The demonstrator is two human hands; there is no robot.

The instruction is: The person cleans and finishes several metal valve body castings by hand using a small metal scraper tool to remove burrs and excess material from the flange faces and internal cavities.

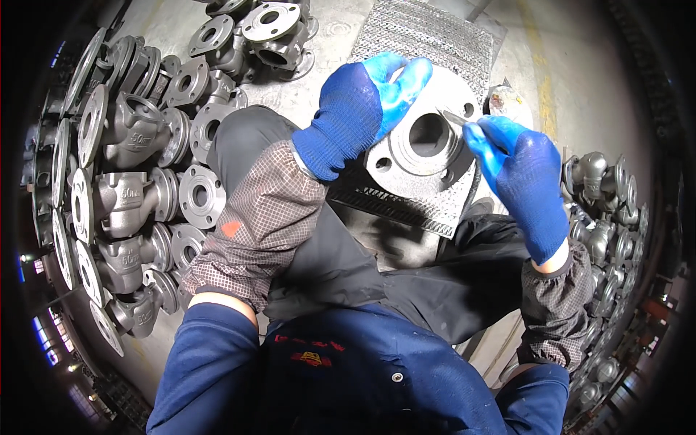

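Note:
A grey cast valve body [401, 145] with round flanges lies in front of me, its wide central bore facing up and bolt holes around it. My left hand [380, 98], in a blue coated glove, grips the flange's upper left edge between thumb and fingers. In my right hand [507, 148], gloved the same, is a slim pointed metal blade [454, 117]. Its tip rests at or just above the upper right rim of the bore; contact is hard to make out. The blade's handle is hidden in my fingers.
A textured metal plate [413, 32] lies under the valve body. Many similar castings [127, 192] are stacked at the left, with others [272, 32] at the far left. More castings [598, 174] stand at the right. A small round part [507, 105] sits beyond my right hand.

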